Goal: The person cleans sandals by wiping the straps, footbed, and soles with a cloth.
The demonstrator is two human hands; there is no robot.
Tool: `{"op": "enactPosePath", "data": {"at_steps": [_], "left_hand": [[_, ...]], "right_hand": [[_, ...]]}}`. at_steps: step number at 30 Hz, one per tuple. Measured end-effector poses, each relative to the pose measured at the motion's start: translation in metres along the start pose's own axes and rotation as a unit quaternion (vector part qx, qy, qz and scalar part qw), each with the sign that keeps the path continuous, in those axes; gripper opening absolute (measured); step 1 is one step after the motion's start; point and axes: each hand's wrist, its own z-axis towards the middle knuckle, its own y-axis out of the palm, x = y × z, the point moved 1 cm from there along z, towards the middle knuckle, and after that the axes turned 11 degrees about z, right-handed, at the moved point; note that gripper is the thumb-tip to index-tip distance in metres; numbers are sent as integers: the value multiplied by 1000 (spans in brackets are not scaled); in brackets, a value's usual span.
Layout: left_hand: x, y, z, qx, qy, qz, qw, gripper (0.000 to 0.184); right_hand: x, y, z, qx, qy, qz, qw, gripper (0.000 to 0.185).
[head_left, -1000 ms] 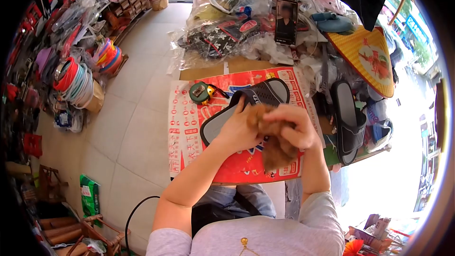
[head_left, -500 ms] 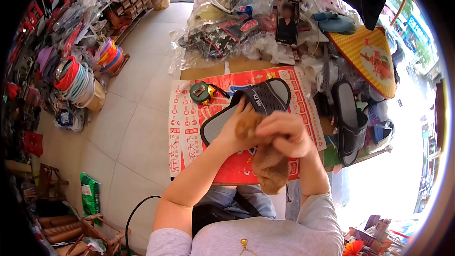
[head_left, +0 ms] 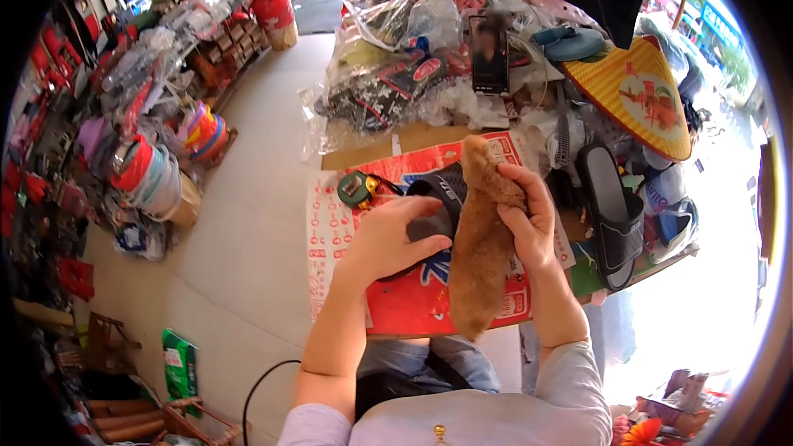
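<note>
A long brown fuzzy cloth (head_left: 481, 260) hangs from my right hand (head_left: 531, 213), pinched between thumb and fingers near its upper end. It covers part of a black and grey slide sandal (head_left: 440, 187) lying on the red and white printed sheet (head_left: 396, 310). My left hand (head_left: 388, 237) rests over the sandal's left part, thumb and fingers spread apart, nothing gripped between them. Just beyond that hand is a green and yellow tape measure (head_left: 357, 189).
A second black slide (head_left: 610, 215) stands at the table's right side, below a yellow conical hat (head_left: 632, 99). Behind the sheet are plastic-wrapped goods, a phone (head_left: 490, 55) and blue slippers (head_left: 570, 43). Buckets (head_left: 149, 169) stand on the left.
The brown cloth has come away from my left hand and now hangs stretched out from my right hand. My left hand has opened over the sandal. The view has shifted slightly.
</note>
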Motion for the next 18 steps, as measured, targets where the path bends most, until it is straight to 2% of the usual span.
{"op": "enactPosePath", "data": {"at_steps": [1, 2, 3, 4, 6, 7, 8, 9, 10, 11, 13, 15, 18], "left_hand": [[-1, 3, -1, 68, 15, -170, 983, 70], [0, 6, -2, 133, 30, -337, 932, 80], [17, 0, -2, 154, 59, -354, 920, 89], [17, 7, 1, 152, 63, -349, 922, 89], [14, 14, 4, 225, 87, -266, 933, 81], [10, 15, 3, 206, 73, -246, 944, 73], [7, 15, 2, 204, 71, -243, 946, 73], [1, 17, 1, 246, 42, -279, 927, 69], [-3, 15, 1, 289, 14, -314, 904, 65], [-7, 6, -2, 327, 6, -354, 876, 60], [-3, -24, -12, 407, 25, -421, 810, 51], [0, -46, -22, 446, 47, -446, 774, 47], [-11, -59, -30, 496, 16, -362, 789, 42]], "right_hand": [[1, 8, -1, 4, 25, 111, 993, 58], [3, 13, -2, 6, 49, 220, 974, 63], [9, 17, -2, -83, 47, 259, 961, 74], [10, 17, -3, -81, 41, 261, 961, 74], [9, 25, -6, -215, 114, 252, 936, 74], [12, 18, -5, -195, 127, 248, 940, 72], [13, 12, -5, -151, 126, 224, 955, 61], [14, 8, 0, -88, 53, 76, 992, 55], [15, 4, 5, -22, -22, -76, 997, 50], [17, 0, 10, -21, -25, -72, 997, 50], [23, -8, 17, 8, -87, -304, 949, 41], [32, -11, 18, 3, -64, -337, 939, 41], [35, -9, 17, -8, -34, -372, 928, 41]]}}
